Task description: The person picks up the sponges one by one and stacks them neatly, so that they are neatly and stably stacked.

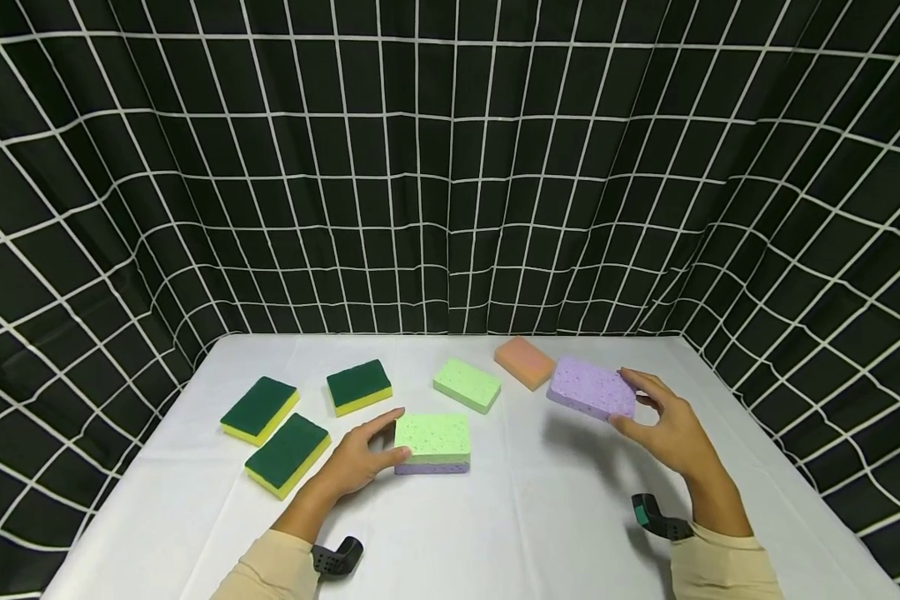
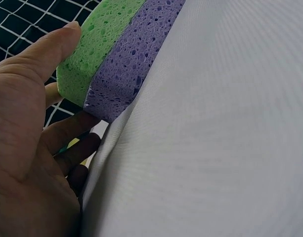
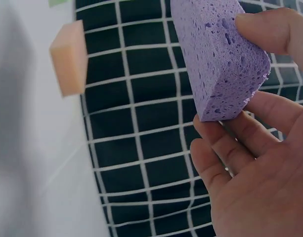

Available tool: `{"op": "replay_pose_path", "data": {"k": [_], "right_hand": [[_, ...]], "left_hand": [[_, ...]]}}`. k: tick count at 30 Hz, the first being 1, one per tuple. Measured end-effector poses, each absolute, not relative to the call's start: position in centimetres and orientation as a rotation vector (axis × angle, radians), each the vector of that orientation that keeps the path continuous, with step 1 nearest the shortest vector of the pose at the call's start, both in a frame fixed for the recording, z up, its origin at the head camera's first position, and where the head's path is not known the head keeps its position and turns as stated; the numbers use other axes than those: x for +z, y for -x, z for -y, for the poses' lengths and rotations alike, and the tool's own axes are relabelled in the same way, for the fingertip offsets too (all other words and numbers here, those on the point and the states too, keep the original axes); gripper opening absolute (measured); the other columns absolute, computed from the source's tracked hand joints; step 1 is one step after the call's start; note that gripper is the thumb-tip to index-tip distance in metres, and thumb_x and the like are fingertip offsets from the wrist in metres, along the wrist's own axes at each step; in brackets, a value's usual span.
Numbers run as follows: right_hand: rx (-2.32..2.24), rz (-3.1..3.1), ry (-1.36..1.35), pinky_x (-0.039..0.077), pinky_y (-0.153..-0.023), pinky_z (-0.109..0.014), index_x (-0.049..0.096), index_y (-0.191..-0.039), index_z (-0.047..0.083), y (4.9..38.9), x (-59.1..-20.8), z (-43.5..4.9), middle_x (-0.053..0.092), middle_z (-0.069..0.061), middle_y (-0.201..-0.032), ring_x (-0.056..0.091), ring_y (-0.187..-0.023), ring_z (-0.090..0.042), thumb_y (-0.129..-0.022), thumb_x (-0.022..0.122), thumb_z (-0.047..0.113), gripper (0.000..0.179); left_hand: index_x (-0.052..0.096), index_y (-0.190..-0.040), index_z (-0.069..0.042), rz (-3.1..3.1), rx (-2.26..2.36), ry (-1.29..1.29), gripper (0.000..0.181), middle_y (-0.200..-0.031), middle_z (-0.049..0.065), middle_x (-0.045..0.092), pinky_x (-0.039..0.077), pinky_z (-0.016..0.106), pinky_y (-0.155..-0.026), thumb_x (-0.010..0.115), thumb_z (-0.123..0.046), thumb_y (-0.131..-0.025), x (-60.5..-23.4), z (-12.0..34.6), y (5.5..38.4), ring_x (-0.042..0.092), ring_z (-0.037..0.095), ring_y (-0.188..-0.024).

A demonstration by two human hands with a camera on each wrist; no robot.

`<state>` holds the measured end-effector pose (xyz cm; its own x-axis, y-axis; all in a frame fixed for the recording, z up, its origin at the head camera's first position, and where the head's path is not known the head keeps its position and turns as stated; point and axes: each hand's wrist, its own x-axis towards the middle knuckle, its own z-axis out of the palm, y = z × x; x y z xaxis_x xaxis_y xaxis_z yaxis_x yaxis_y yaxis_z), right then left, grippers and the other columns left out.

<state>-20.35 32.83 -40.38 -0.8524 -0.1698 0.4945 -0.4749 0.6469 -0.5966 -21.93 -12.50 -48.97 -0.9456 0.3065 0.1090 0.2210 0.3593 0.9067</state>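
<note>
A light green sponge lies flat on top of a purple sponge, their edges nearly lined up on the table. My left hand pinches the green one at its left end between thumb and forefinger. In the left wrist view the thumb presses the green sponge, and the purple layer touches the white cloth. Over on the right, my right hand grips another purple sponge by its right end, lifted off the table with a shadow below. The right wrist view shows thumb and fingers around this purple sponge.
Several sponges lie on the white table. Three green-and-yellow scouring sponges, including one, are at the left. Behind the stack lies another green sponge; an orange sponge is farther back. Black gridded cloth surrounds the table.
</note>
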Motion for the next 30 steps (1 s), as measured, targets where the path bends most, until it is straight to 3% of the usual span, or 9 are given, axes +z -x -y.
{"op": "replay_pose_path", "data": {"k": [7,13,30], "right_hand": [[1.083,2.372,-0.597,0.035,-0.090,-0.010,0.052,-0.133,-0.008,18.7,-37.5,-30.6,0.053,-0.020,-0.129,0.049,-0.106,-0.007,-0.070,0.078,-0.012,0.068],[1.127,2.346,-0.639,0.034,-0.091,-0.010,0.050,-0.133,-0.011,17.2,-35.1,-28.2,0.051,-0.022,-0.130,0.047,-0.108,-0.009,-0.072,0.076,-0.013,0.066],[1.138,2.257,-0.812,0.038,-0.093,-0.015,0.049,-0.128,-0.018,17.3,-33.4,-25.2,0.052,-0.027,-0.125,0.050,-0.107,-0.020,-0.067,0.075,-0.019,0.066]], "left_hand": [[0.046,-0.145,-0.015,-2.522,1.660,-0.518,0.071,-0.141,0.005,0.049,0.022,0.048,-0.111,0.076,-0.035,-0.084,-48.5,12.3,22.1,0.032,0.026,-0.137],[0.046,-0.145,-0.016,-2.503,1.673,-0.501,0.071,-0.141,0.006,0.048,0.022,0.048,-0.111,0.076,-0.036,-0.084,-48.5,12.2,22.0,0.032,0.026,-0.137],[0.048,-0.144,-0.016,-2.525,1.675,-0.475,0.070,-0.139,0.005,0.051,0.022,0.049,-0.111,0.076,-0.036,-0.083,-48.7,12.4,21.6,0.035,0.026,-0.135]]}}
